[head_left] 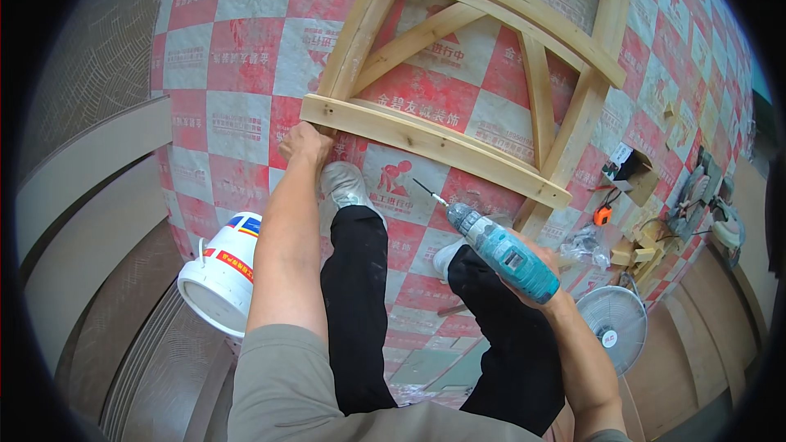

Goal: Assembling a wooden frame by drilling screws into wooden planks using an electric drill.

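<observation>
A pale wooden frame (434, 137) of planks with diagonal braces lies in front of me on the checkered floor covering. My left hand (305, 144) is closed at its near left corner, fingers curled round the end of the side timber just below the cross plank; the fingertips are partly hidden. In my right hand (547, 257) is a teal and grey cordless drill (499, 250), gripped by its handle, which the drill body mostly covers. A thin dark bit (424, 188) points up and left toward the cross plank, apart from the wood.
A white bucket (214, 290) stands left of my left arm. At the right are a fan (612, 331), an open cardboard box (634, 173), an orange tape measure (603, 214), crumpled clear plastic (585, 245), wood offcuts and a power saw (727, 225). Brown boards (90, 188) lean along the left.
</observation>
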Available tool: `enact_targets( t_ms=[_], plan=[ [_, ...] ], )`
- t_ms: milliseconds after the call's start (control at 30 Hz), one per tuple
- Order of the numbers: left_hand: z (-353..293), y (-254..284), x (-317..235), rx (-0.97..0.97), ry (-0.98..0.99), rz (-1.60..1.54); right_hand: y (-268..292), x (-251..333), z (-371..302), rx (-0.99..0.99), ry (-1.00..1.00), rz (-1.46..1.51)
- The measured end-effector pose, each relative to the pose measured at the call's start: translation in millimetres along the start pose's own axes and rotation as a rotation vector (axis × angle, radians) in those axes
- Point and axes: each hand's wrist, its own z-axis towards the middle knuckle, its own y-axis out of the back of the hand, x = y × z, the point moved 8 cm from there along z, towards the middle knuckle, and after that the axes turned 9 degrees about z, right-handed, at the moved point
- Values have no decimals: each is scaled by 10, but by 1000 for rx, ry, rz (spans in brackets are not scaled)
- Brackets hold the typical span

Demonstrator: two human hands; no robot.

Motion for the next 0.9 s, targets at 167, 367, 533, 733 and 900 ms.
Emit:
enact_targets(
  t_ms=[167, 367, 533, 733, 900],
  plan=[
    [44, -70, 121, -15, -12, -46, -305, 287, 316, -3, 29, 69],
    [-69, -85, 342, -18, -77, -245, -585, 529, 561, -57, 17, 167],
    [-8, -515, 858, -210, -102, -835, -735, 731, 732, -102, 15, 181],
    [-1433, -719, 561, 807, 178, -1588, -729, 883, 564, -231, -147, 309],
    [-2064, -428, 535, 1028, 135, -1792, -872, 972, 471, -206, -244, 172]
  ],
)
